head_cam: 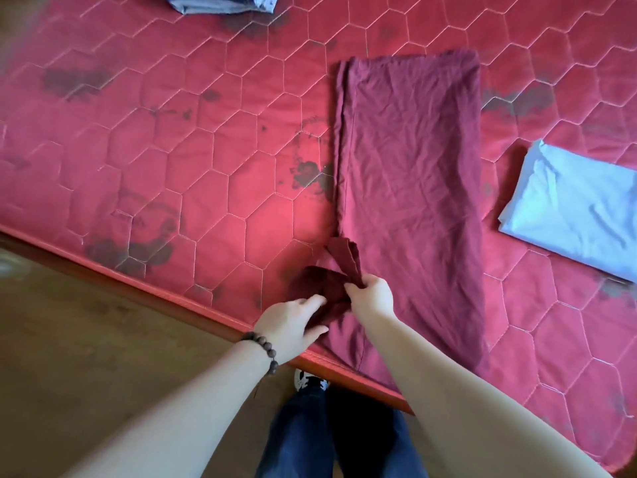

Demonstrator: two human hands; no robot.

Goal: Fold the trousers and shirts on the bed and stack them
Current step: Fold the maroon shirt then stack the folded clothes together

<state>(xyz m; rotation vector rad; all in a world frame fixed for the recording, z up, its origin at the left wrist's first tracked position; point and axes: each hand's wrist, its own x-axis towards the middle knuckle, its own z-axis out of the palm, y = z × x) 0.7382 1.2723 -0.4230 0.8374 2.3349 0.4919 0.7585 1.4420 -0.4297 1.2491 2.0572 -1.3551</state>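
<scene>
So far, one light blue garment [575, 208] lies folded on the bed [172, 150], while the maroon garment [410, 174], half-folded lengthwise, is pinched by the right hand [372, 296] and touched by the left hand [293, 324].

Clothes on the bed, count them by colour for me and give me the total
Maroon: 1, the maroon garment laid out long, with both hands at its near end.
Light blue: 1, the folded light blue garment at the right.
Blue-grey: 1, the blue-grey garment at the top edge, mostly cut off.
Total: 3

Both bare arms reach forward; the right hand [372, 296] pinches with curled fingers, the left hand [293, 322] lies with straight fingers.
</scene>
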